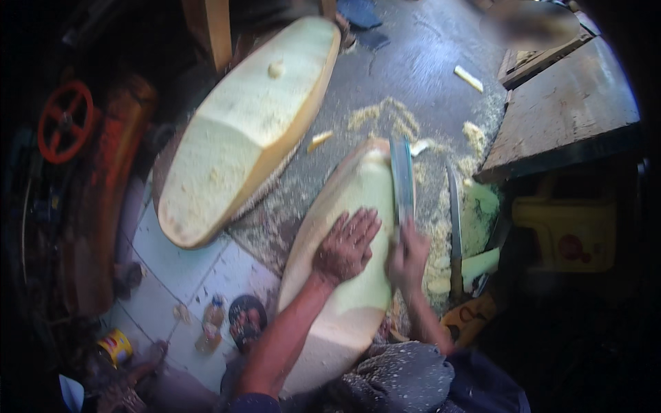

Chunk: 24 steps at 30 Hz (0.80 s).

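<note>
A long, rounded pale yellow block (337,303), foam-like in look, slants from my lap away to the right. My left hand (348,248) lies flat on its upper face, fingers stretched out and holding nothing. My right hand (411,255) is closed around the near end of a long hand tool with a flat bluish-grey blade (401,172). This blade lies along the right side of the block's far end. Motion blurs the right hand and the blade, so whether it has teeth cannot be made out.
A similar larger block (255,131) lies to the left. Crumbs and shavings (382,113) litter the dark floor. A long curved strip (454,227) lies right of my tool, near a wooden bench (564,103) and a yellow plastic stool (568,230). A bottle (212,323) stands by a sandalled foot (248,322).
</note>
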{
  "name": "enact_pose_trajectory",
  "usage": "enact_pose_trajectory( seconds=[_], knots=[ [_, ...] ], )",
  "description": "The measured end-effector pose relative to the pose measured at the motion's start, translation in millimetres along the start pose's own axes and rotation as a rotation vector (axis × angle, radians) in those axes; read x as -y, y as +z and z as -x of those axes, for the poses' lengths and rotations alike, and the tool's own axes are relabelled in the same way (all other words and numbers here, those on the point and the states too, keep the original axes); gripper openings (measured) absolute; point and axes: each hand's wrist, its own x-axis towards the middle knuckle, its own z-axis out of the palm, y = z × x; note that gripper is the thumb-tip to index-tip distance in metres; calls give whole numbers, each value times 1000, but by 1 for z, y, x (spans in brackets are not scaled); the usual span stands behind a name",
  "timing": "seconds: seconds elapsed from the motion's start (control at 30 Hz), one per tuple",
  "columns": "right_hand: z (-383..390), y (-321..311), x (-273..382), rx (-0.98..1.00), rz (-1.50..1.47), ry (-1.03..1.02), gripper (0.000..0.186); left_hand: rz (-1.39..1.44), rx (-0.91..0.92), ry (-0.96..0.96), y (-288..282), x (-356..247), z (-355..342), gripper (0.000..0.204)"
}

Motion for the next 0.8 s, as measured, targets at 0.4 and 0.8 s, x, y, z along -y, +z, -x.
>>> enact_pose_trajectory(
  seconds=[0.4,0.8],
  knots=[
    [-33,7,7,-14,17,-15,40,13,26,-90,1,-6,7,62],
    [-127,-38,-2,197,250,-523,52,-33,69,-35,-4,-15,-3,58]
  ],
)
